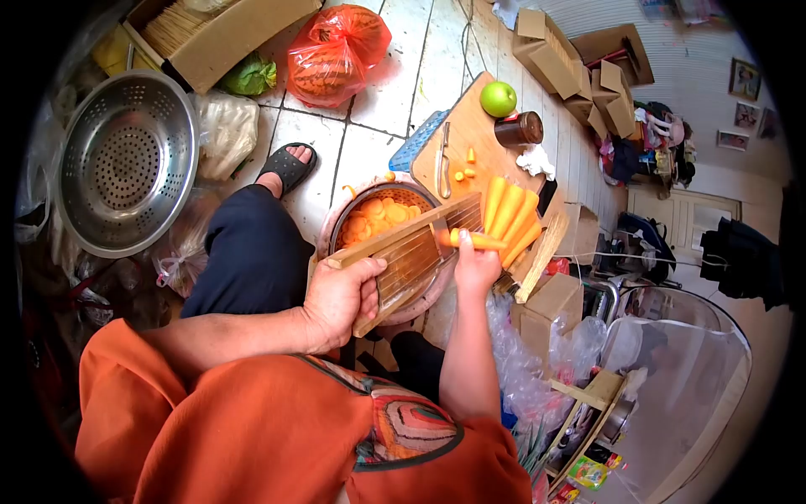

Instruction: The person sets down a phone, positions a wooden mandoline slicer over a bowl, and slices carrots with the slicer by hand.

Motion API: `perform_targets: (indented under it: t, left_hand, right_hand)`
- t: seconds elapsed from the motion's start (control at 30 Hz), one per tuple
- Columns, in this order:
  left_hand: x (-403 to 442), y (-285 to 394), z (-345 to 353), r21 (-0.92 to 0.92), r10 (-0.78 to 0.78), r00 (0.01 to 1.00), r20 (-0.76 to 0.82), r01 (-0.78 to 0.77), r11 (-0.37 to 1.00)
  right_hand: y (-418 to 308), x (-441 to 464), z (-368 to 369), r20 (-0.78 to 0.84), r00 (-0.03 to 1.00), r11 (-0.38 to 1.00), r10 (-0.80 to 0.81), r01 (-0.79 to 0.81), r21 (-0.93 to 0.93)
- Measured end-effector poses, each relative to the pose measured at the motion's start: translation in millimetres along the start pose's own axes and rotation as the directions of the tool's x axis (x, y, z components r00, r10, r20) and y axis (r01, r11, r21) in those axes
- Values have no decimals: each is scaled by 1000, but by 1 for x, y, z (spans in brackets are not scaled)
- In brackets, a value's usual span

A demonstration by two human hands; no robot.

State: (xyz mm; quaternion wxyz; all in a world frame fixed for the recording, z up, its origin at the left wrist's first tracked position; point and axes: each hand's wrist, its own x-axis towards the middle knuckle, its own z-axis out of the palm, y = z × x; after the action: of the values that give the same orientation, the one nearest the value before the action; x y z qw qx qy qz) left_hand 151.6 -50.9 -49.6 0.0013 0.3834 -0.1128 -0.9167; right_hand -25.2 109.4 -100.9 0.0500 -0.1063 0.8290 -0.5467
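Pale floor tiles (pixel 399 71) are spread beneath a round basin (pixel 322 242), over which a wooden slicer (pixel 401 259) is held aslant. Its near end is clasped by the left hand (pixel 340 298); a carrot (pixel 483 241) is pinched by the right hand (pixel 477 265) at the far end, though whether the blade (pixel 441 233) is touched cannot quite be made out. For even rounds, the slicer should be braced, the carrot pressed flat with steady strokes, and fingertips held back. Carrot slices (pixel 378 220) are gathered in the basin's inner strainer (pixel 401 192). Whole carrots (pixel 508 210) are piled to the right. Far left, striped melons (pixel 323 71) are bagged in red plastic (pixel 365 29) and thin sticks (pixel 180 32) are boxed in cardboard (pixel 243 46).
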Motion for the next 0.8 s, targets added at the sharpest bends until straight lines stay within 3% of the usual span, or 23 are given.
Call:
perform_targets:
  t: [0.03, 0.07, 0.1, 0.17, 0.23, 0.27, 0.43, 0.47, 0.5, 0.57, 0.6, 0.63, 0.7, 0.8]
  left_hand:
    - [0, 1, 0, -8, -7, 1000, -2, 7, 1000]
    - [0, 1, 0, -15, -8, 1000, -5, 8, 1000]
    - [1, 1, -1, -11, -5, 1000, -3, 5, 1000]
    - [0, -1, -3, -2, -6, 1000, -9, 6, 1000]
    - [2, -3, -2, 12, 5, 1000, -7, -5, 1000]
    - [2, -3, -2, 15, 7, 1000, -5, -7, 1000]
    - [0, 0, -3, 14, 11, 1000, -5, -11, 1000]
    - [0, 0, -3, 8, 9, 1000, -9, -9, 1000]
    - [0, 0, -2, 4, 13, 1000, -12, -13, 1000]
    - [-1, -1, -2, 12, 11, 1000, -14, -10, 1000]
    - [0, -1, -2, 9, 11, 1000, -7, -11, 1000]
    - [-1, 0, -1, 6, 12, 1000, -1, -12, 1000]
    - [0, 0, -1, 3, 14, 1000, 7, -14, 1000]
    - [1, 0, -1, -4, 12, 1000, 14, -12, 1000]
  right_hand:
    - [-7, -7, 3, 20, 1000, 1000, -7, 8, -21]
    - [-13, -22, 7, 96, 993, 995, -68, 61, 74]
    - [-34, -42, 15, 168, 968, 980, -188, 195, -27]
    - [-40, -52, 14, 227, 941, 929, -250, 299, -219]
    - [-15, -29, 14, 47, 995, 995, -83, 80, 51]
    - [-12, -14, 6, 23, 1000, 990, 5, -2, -141]
    - [-14, -25, 12, 60, 998, 997, 34, -38, 72]
    - [-25, -40, 18, 114, 981, 986, -160, 164, -23]
    - [-43, -49, 18, 228, 932, 913, -281, 333, -234]
    - [-26, -43, 20, 101, 979, 977, -177, 187, -100]
    - [-16, -28, 18, 38, 998, 998, -52, 51, 31]
    - [-20, -16, 13, 15, 1000, 981, -8, 11, -195]
    - [-3, 3, 11, 30, 1000, 999, -2, 1, 39]
    - [6, 3, 7, 17, 1000, 999, 15, -16, 50]
